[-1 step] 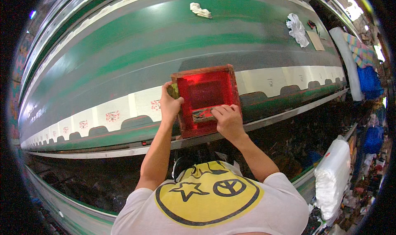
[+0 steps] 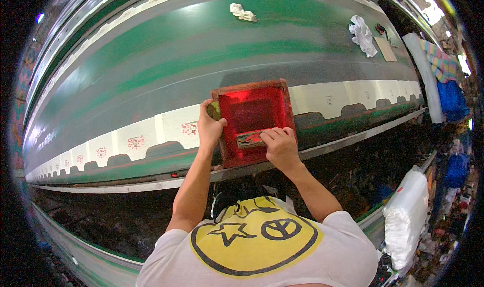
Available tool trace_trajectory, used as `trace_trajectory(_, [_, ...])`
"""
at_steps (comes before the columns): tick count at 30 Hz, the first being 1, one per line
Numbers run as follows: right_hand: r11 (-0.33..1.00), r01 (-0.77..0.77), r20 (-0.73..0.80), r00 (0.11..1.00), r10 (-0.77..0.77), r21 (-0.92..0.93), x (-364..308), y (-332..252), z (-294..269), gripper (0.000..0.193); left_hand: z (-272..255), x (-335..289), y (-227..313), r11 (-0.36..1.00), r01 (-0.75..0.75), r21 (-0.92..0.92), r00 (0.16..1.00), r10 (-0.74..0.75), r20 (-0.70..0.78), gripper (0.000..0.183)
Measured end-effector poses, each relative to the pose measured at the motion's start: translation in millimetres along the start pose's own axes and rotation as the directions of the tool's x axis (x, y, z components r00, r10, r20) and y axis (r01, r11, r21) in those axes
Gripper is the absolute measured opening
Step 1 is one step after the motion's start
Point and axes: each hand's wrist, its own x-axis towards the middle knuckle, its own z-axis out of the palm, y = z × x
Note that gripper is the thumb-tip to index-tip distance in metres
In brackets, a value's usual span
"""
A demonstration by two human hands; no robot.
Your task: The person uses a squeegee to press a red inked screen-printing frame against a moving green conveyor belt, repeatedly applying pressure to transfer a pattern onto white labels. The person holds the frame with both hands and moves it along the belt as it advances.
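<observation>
A small wooden-framed printing screen (image 2: pixel 253 86) with red ink on its mesh lies over the strip of pale fabric pieces (image 2: pixel 170 123) along the table's near edge. My left hand (image 2: pixel 210 128) grips the left side of its frame, thumb on the rim. Inside the frame, my right hand (image 2: pixel 281 147) has its fingers closed on the right end of a short ink-smeared squeegee (image 2: pixel 249 139), which rests low on the mesh. A dark rectangle shows in the mesh above the squeegee. Left of the frame, several pieces carry red and dark prints (image 2: pixel 135 142); those to the right show only small dark marks.
The long green and grey printing table (image 2: pixel 176 60) stretches left and right. A crumpled pale cloth (image 2: pixel 243 12) lies at its far side, a white cloth (image 2: pixel 362 36) and a cardboard piece (image 2: pixel 385 49) at the right. A plastic-wrapped white bundle (image 2: pixel 406 216) stands at lower right.
The screen and both my hands sit very slightly farther right against the fabric strip. My grip on the frame and the squeegee looks the same.
</observation>
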Motion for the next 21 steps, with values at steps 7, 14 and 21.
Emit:
trace_trajectory(7, [0.999,-0.033,-0.012,0.999,0.033,0.017,-17.9,59.1,-13.7,0.021,65.6,2.3,19.7,0.996,0.091,0.003,0.995,-0.091,0.037,0.077])
trace_trajectory(14, [0.997,-0.025,0.010,1.000,0.025,0.075,-19.4,75.3,-8.8,0.022,74.7,6.4,24.7,0.990,0.074,0.123,0.997,-0.076,0.017,0.078])
trace_trajectory(21, [0.996,-0.039,0.072,0.997,0.033,0.081,-19.4,75.2,-15.8,0.026,76.1,5.7,26.2,0.987,0.113,0.114,0.993,-0.116,0.021,0.076])
